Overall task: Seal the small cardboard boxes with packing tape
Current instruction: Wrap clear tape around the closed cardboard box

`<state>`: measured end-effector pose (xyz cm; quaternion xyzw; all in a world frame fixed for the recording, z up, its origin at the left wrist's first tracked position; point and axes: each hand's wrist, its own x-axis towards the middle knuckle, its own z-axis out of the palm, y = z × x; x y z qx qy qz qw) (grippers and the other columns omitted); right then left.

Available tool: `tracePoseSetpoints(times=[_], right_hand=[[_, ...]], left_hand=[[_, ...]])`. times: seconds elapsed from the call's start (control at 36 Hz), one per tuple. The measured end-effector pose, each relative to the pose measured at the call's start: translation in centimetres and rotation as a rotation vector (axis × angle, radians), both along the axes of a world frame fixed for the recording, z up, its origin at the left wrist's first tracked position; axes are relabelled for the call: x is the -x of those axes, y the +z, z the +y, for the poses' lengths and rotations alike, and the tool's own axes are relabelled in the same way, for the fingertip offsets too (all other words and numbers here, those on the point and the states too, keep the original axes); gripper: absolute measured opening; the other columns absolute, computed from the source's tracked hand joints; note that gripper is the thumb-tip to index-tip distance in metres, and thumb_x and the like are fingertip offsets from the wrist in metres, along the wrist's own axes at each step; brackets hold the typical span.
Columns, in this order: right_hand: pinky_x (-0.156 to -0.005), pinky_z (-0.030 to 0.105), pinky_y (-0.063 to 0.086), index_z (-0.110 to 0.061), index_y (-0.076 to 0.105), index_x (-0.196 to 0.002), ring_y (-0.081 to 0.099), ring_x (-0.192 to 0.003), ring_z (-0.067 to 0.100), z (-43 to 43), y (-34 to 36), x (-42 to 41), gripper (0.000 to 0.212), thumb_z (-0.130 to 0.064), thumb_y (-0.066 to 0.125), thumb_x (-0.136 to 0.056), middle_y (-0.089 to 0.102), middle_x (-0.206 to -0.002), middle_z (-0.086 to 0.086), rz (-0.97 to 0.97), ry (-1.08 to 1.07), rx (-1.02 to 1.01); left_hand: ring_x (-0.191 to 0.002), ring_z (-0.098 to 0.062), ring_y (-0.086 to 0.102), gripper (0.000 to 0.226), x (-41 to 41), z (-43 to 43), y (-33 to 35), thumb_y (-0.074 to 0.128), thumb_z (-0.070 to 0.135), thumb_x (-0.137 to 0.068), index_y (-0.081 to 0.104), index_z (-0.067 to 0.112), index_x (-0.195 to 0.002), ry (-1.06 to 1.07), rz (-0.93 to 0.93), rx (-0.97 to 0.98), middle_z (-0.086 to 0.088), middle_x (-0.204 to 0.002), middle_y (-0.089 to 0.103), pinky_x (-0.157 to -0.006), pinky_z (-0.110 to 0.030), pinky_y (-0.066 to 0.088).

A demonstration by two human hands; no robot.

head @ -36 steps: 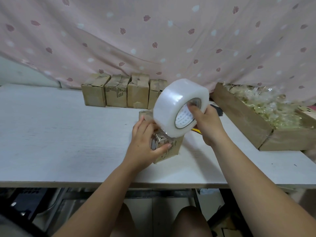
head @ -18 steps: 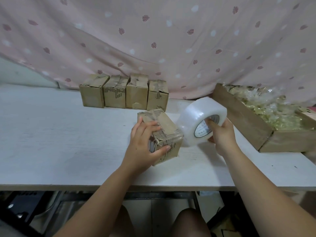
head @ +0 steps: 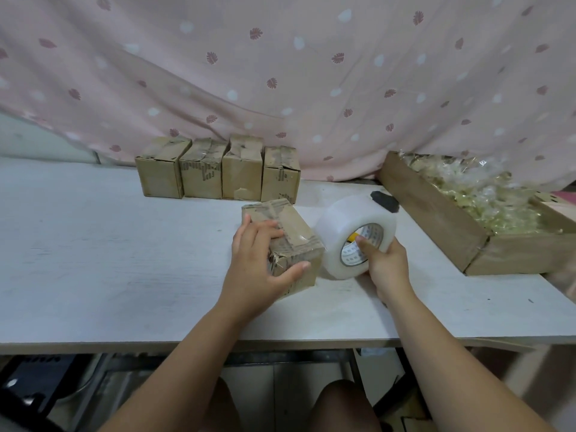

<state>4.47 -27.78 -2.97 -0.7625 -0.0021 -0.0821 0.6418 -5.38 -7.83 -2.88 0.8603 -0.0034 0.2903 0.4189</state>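
Step in hand: taping box seam. Left hand [head: 254, 271] gripping small cardboard box [head: 296, 241] at frame centre on white table [head: 124, 260], fingers lying over top. Right hand [head: 388, 269] clasping packing tape roll [head: 343, 232] just right of box, finger hooking into core. Next, likely: pulling tape taut, pressing down, cutting strip.

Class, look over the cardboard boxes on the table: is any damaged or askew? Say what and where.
At the back, the third box from the left has a torn patch low on its front. The near box under the left hand lies angled to the table edge, its front corner crumpled.
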Motion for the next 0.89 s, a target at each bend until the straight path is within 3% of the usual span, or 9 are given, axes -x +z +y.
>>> tracePoseSetpoints(times=[0.08, 0.14, 0.22, 0.28, 0.36, 0.42, 0.61, 0.75, 0.89], right_hand=[[-0.093, 0.047, 0.051, -0.023, 0.061, -0.084, 0.066, -0.097, 0.027, 0.4, 0.2, 0.5, 0.012, -0.015, 0.069, -0.088, 0.068, -0.087, -0.002, -0.026, -0.055, -0.008], [-0.09, 0.044, 0.052, -0.019, 0.061, -0.088, 0.066, -0.097, 0.027, 0.6, 0.2, 0.6, 0.008, -0.016, 0.069, -0.088, 0.066, -0.086, -0.002, -0.04, -0.1, -0.012], [-0.092, 0.049, 0.05, -0.018, 0.063, -0.093, 0.064, -0.096, 0.026, 0.8, 0.0, 0.9, 0.009, -0.02, 0.07, -0.087, 0.067, -0.087, -0.002, -0.07, -0.145, 0.039], [-0.094, 0.048, 0.048, -0.019, 0.063, -0.095, 0.063, -0.098, 0.026, 1.0, -0.1, 1.0, 0.011, -0.022, 0.07, -0.087, 0.066, -0.087, -0.004, -0.093, -0.156, 0.071], [-0.089, 0.041, 0.048, -0.023, 0.06, -0.093, 0.062, -0.098, 0.026, 1.1, 0.4, 1.4, 0.008, -0.025, 0.068, -0.089, 0.062, -0.083, -0.009, -0.094, -0.169, 0.077], [-0.081, 0.035, 0.046, -0.027, 0.06, -0.089, 0.061, -0.094, 0.022, 1.0, 1.1, 1.7, 0.007, -0.025, 0.066, -0.089, 0.061, -0.081, -0.014, -0.09, -0.184, 0.047], [-0.074, 0.03, 0.045, -0.034, 0.061, -0.077, 0.061, -0.081, 0.01, 1.9, 4.9, 2.6, 0.015, -0.025, 0.068, -0.087, 0.063, -0.073, -0.015, -0.164, -0.138, -0.062], [-0.074, 0.027, 0.046, -0.031, 0.064, -0.091, 0.061, -0.082, 0.007, 3.6, 8.1, 3.0, 0.016, -0.018, 0.07, -0.083, 0.067, -0.085, -0.013, -0.274, 0.017, -0.099], [-0.082, 0.031, 0.05, -0.027, 0.063, -0.108, 0.062, -0.091, 0.009, 5.6, 7.8, 3.2, 0.027, -0.022, 0.073, -0.083, 0.066, -0.095, -0.011, -0.216, 0.17, -0.111]], left_hand=[[-0.142, -0.033, 0.019, 0.051, 0.1, -1.1, 1.8, 0.066, 0.054, -0.079, 0.057, 0.025, -0.121, 0.137, 0.111, -0.175, 0.003, -0.129, 0.042, -0.113, -0.052, 0.024], [-0.146, -0.032, 0.005, 0.048, 0.5, -1.9, 2.9, 0.054, 0.057, -0.087, 0.052, 0.031, -0.127, 0.215, 0.239, -0.394, -0.001, -0.142, 0.036, -0.114, -0.06, 0.011], [-0.148, -0.027, 0.0, 0.049, 0.3, -2.0, 3.5, 0.045, 0.055, -0.093, 0.04, 0.031, -0.137, 0.224, 0.278, -0.652, 0.0, -0.156, 0.021, -0.116, -0.054, 0.002], [-0.147, -0.025, 0.009, 0.063, -0.3, -1.9, 3.6, 0.047, 0.054, -0.093, 0.025, 0.03, -0.147, 0.149, 0.314, -0.705, 0.001, -0.158, 0.016, -0.117, -0.049, 0.015], [-0.147, -0.021, 0.011, 0.07, -1.0, -1.6, 3.6, 0.05, 0.05, -0.094, 0.016, 0.03, -0.152, 0.086, 0.35, -0.667, 0.006, -0.157, 0.018, -0.106, -0.041, 0.04], [-0.146, -0.018, 0.01, 0.067, -1.2, -1.4, 3.5, 0.048, 0.049, -0.095, 0.018, 0.032, -0.152, 0.089, 0.342, -0.637, 0.01, -0.156, 0.02, -0.099, -0.039, 0.044], [-0.145, -0.017, 0.018, 0.058, -0.5, -1.3, 3.2, 0.043, 0.049, -0.096, 0.029, 0.031, -0.15, 0.158, 0.247, -0.398, 0.009, -0.155, 0.027, -0.107, -0.035, 0.034], [-0.13, -0.023, 0.036, 0.052, 0.3, -1.0, 2.2, 0.049, 0.042, -0.095, 0.04, 0.028, -0.144, 0.191, 0.082, -0.181, 0.001, -0.145, 0.04, -0.098, -0.037, 0.039], [-0.121, -0.017, 0.039, 0.053, 1.8, 0.2, 0.4, 0.052, 0.035, -0.094, 0.039, 0.032, -0.145, 0.212, -0.001, 0.047, 0.002, -0.127, 0.036, -0.098, -0.035, 0.04]])
